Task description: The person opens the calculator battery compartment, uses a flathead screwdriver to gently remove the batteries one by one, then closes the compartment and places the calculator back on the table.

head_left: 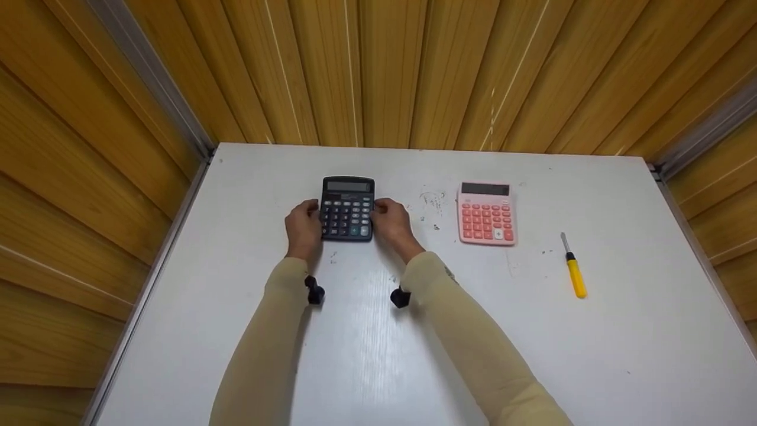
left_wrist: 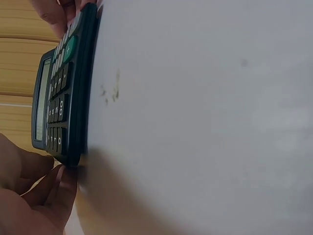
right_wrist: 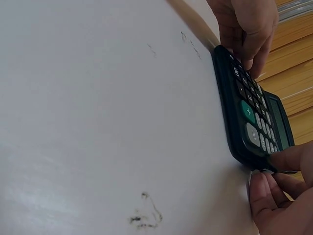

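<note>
A black calculator [head_left: 348, 208] lies face up on the white table [head_left: 355, 367], its display toward the far edge. On its left side my left hand [head_left: 303, 229] grips the edge between thumb and fingers. My right hand [head_left: 392, 225] pinches the opposite edge. Both wrist views show the calculator [left_wrist: 73, 83] from its near end, low on the tabletop, with a green plus key [right_wrist: 248, 111] visible. The undersides of the fingers at the edges are partly hidden.
Right of my hands lies a pink calculator [head_left: 486, 214]. Farther right is a screwdriver [head_left: 575, 275] with a yellow handle, its tip pointing away. Dark scuff marks dot the tabletop. Wood-patterned panels [head_left: 390, 71] stand behind the table.
</note>
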Available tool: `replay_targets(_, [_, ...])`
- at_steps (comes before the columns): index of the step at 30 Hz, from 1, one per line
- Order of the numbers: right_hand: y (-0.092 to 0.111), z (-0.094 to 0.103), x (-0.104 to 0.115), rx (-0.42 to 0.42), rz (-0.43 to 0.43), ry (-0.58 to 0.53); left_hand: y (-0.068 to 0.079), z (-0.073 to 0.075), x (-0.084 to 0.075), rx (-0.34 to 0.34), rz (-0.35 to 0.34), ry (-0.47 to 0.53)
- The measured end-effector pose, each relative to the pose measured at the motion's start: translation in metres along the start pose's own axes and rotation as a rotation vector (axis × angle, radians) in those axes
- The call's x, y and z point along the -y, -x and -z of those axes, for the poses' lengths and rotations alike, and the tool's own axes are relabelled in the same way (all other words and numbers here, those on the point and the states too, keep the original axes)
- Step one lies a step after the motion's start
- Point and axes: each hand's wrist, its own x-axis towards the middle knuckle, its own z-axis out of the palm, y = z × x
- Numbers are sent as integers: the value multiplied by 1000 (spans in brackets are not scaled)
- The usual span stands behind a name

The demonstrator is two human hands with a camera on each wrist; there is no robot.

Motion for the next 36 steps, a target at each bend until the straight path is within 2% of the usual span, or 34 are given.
replay_targets(9, [0, -2, 0, 19, 11, -14, -3, -1, -1, 19, -41, -36])
replay_targets(13, [-1, -4, 0, 6, 44, 21, -3, 0, -2, 18, -42, -103])
replay_targets(16, [0, -6, -1, -5, 106, 105, -2, 1, -1, -1, -74, -213])
replay_targets(20, [2, -9, -3, -39, 213, 303, 0, 3, 1, 3, -126, -368])
replay_targets(23, [4, -9, -5, -53, 270, 481, 1, 4, 4, 46, -123, -448])
replay_targets(26, [5, -9, -6, -39, 297, 611, 2, 6, 6, 86, -106, -487])
replay_targets(30, [6, -9, -8, -19, 303, 666, 2, 7, 6, 107, -109, -510])
replay_targets(36, [8, -9, -11, -19, 324, 646, 3, 6, 7, 105, -133, -553])
